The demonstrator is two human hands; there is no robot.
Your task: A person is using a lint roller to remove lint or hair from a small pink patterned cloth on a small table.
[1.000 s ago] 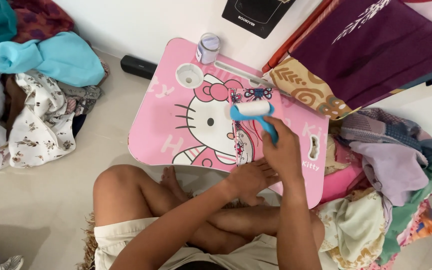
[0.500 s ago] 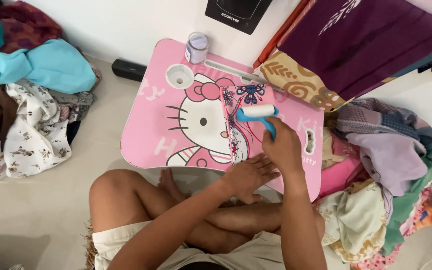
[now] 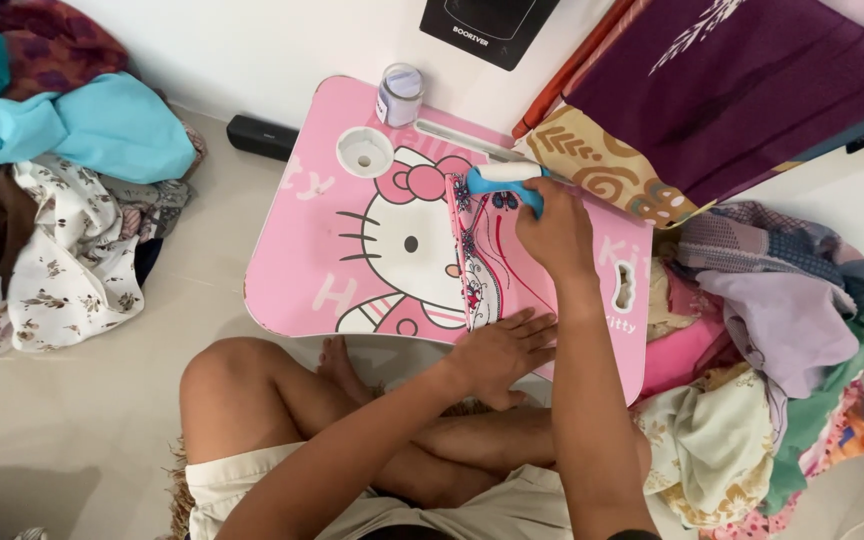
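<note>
Pink cloth (image 3: pixel 497 265) lies flat on pink table (image 3: pixel 302 260) – left hand (image 3: pixel 500 350) presses near edge, fingers spread, keeps it steady; right hand (image 3: pixel 550 228) fingers wrapped round blue roller (image 3: pixel 500 178) at cloth's far end

Bare pink tabletop (image 3: pixel 302 260) left of the hands, only a small jar (image 3: pixel 400 94) at its far edge
</note>
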